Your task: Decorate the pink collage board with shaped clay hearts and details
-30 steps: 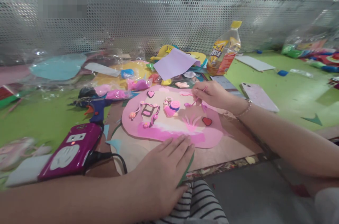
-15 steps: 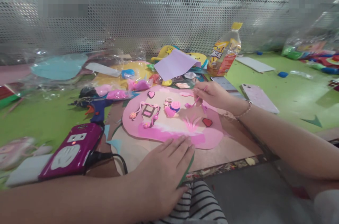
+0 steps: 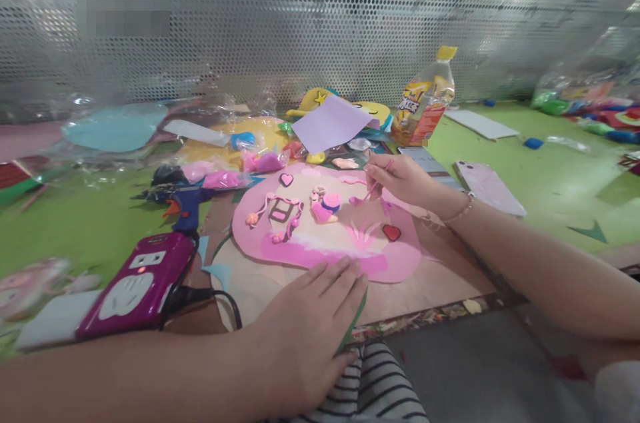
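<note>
A pink foam board (image 3: 250, 236) with a cream middle lies in front of me. On it are a clay snail (image 3: 325, 205), a red heart (image 3: 391, 232), a small pink heart (image 3: 287, 180) and a clay vine with flowers (image 3: 295, 226). My right hand (image 3: 393, 176) pinches a thin pink stick (image 3: 374, 189), whose lower end touches a purple-pink clay lump (image 3: 356, 201) on the board's right part. My left hand (image 3: 320, 316) lies flat, fingers stretched, its fingertips on the board's lower edge. Part of something green shows beneath its palm.
To the left lie a magenta power box (image 3: 140, 283) with a black plug and a blue glue gun (image 3: 187, 206). Bagged clay (image 3: 225, 179) and a lilac sheet (image 3: 330, 123) lie behind the board. A drink bottle (image 3: 425, 100) stands at the back; a phone (image 3: 490, 188) lies right.
Both hands stay almost where they were, the right one still holding the stick at the clay lump. The whole view has shifted very slightly.
</note>
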### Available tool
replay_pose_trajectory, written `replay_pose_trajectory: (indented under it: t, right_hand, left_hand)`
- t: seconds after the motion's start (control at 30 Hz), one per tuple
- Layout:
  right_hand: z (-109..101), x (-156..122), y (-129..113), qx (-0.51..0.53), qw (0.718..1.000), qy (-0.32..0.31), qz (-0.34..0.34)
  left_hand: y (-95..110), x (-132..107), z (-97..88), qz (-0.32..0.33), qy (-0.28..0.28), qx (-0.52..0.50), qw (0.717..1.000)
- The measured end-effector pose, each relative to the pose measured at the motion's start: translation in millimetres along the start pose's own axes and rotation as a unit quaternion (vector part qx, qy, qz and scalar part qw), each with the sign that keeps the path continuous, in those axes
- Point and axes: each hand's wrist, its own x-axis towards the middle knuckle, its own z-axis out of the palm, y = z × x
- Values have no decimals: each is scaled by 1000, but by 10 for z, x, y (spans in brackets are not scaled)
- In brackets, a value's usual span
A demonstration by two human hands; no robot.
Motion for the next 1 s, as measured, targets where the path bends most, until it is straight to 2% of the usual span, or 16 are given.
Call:
replay_pose_trajectory:
  t: [0.13, 0.33, 0.53, 1.0]
  right_hand:
    - [3, -3, 1, 3, 1000, 6, -7]
    - [-12, -9, -20, -18, 999, -16, -27]
    - [3, 4, 25, 5, 1000, -1, -15]
    - [-1, -2, 4, -5, 1000, -10, -9]
  left_hand:
    - [2, -5, 16, -2, 8, 4, 1000]
    - [29, 20, -43, -17, -14, 1, 1000]
    - [43, 34, -52, -17, -17, 6, 1000]
    - [38, 18, -37, -18, -8, 12, 1000]
